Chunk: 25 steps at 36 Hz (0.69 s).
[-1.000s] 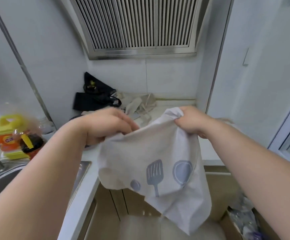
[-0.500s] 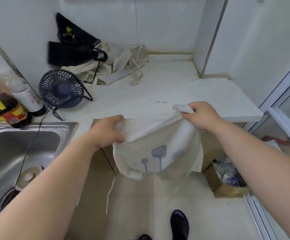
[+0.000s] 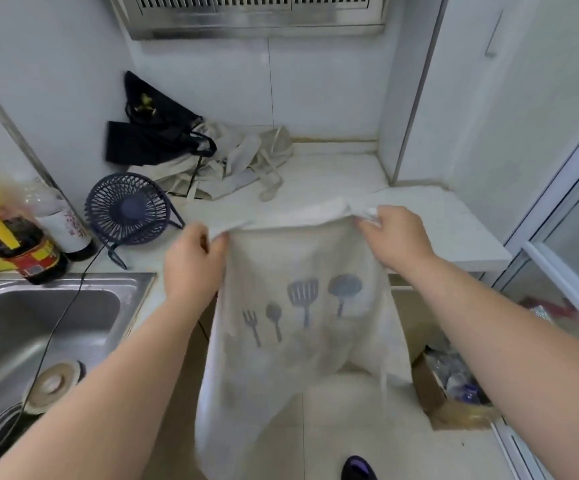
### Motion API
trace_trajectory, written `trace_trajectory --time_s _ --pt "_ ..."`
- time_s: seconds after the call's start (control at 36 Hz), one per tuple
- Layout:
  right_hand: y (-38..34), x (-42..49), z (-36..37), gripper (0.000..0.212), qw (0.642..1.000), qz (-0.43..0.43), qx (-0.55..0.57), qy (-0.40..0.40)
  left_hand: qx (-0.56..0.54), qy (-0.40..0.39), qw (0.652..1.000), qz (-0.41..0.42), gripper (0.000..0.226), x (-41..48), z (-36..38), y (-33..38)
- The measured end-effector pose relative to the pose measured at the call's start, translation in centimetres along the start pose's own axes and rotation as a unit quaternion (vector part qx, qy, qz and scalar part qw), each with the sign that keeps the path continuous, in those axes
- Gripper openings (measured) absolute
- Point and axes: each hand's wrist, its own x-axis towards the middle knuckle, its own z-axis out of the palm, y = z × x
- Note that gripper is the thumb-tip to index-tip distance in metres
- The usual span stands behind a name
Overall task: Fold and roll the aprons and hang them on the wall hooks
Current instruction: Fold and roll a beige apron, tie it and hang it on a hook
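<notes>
In the head view, a pale apron point(image 3: 298, 323) is pinched at its top corners by the left hand point(image 3: 191, 268) and the right hand point(image 3: 395, 240). It is stretched between them and hung below them, in front of the tabletop point(image 3: 333, 181). Should either pinch be loosened, a corner could be dropped toward the floor point(image 3: 333, 410) and the fold skewed.

Walls point(image 3: 315, 81): plain white tile.
Range hood point(image 3: 253, 15): slatted steel, overhead.
Surface point(image 3: 333, 174): white, L-shaped.
Sink point(image 3: 38, 323): steel, left.
Floor point(image 3: 350, 427): pale beige tiles.
Sliding door point(image 3: 565, 237): white-framed glass, right.
</notes>
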Motion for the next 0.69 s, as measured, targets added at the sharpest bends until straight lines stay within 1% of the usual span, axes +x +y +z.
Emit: trace_trajectory --time_s 0.03,0.06,0.08,0.11,0.14,0.17,0.19,0.22,0.25,0.31,0.36,0.42,0.5,0.58,0.67,0.69 --pt "-0.4 0.1 -0.2 0.039 0.998 0.000 0.037 0.049 -0.037 0.072 0.996 0.021 0.028 0.1 -0.3 0.8" --pt "-0.7 0.3 -0.4 0.041 0.995 0.003 0.060 0.076 -0.075 0.119 0.989 0.038 0.023 0.4 -0.7 1.7" --pt "-0.8 0.5 -0.6 0.041 0.996 0.010 0.063 0.069 -0.092 0.126 0.987 0.047 0.019 0.8 -1.0 2.0" --pt "-0.6 0.7 -0.7 0.041 0.998 0.019 0.041 0.037 -0.078 0.094 0.991 0.049 0.016 1.2 -1.0 1.9" --pt "-0.3 0.7 -0.6 0.042 1.000 0.026 0.011 0.008 -0.036 0.040 0.997 0.051 0.016 1.3 -0.9 1.4" --pt "0.0 0.8 -0.6 0.042 1.000 0.025 -0.003 0.003 0.004 -0.011 0.999 0.051 0.017 1.3 -0.7 0.9" --pt "0.2 0.7 -0.6 0.040 1.000 0.019 -0.003 0.011 0.018 -0.035 0.998 0.050 0.017 1.1 -0.4 0.4" --pt "0.2 0.8 -0.6 0.035 1.000 0.014 0.007 0.027 0.004 -0.024 0.998 0.050 0.017 0.9 -0.2 0.1" --pt "0.1 0.8 -0.6 0.033 0.999 0.006 0.007 0.041 -0.030 0.005 0.999 0.044 0.015 0.5 -0.1 0.3" --pt "-0.3 1.0 -0.7 0.038 0.999 -0.007 -0.012 0.036 -0.092 0.042 0.995 0.007 0.016 0.2 0.1 1.1" --pt "-0.5 1.3 -0.7 0.043 0.999 0.007 -0.031 0.021 -0.084 0.020 0.996 -0.029 0.020 0.3 0.2 1.7" --pt "-0.6 1.6 -0.7 0.046 0.999 0.025 -0.041 0.008 -0.053 -0.012 0.998 -0.038 0.026 0.8 0.1 1.9" --pt "-0.9 1.8 -0.7 0.044 0.999 0.037 -0.034 0.006 -0.053 -0.047 0.996 -0.048 0.029 1.5 -0.2 2.2" --pt "-1.5 2.2 -1.0 0.037 0.999 0.044 0.001 0.026 -0.060 -0.047 0.997 -0.017 0.026 2.0 -0.6 2.8" --pt "-2.4 3.0 -1.4 0.034 0.996 0.057 0.048 0.041 -0.071 -0.018 0.997 0.034 0.018 2.4 -1.3 3.5" --pt "-2.6 3.2 -1.5 0.034 0.994 0.067 0.080 0.044 -0.083 -0.010 0.995 0.050 0.015 2.4 -1.6 3.7"
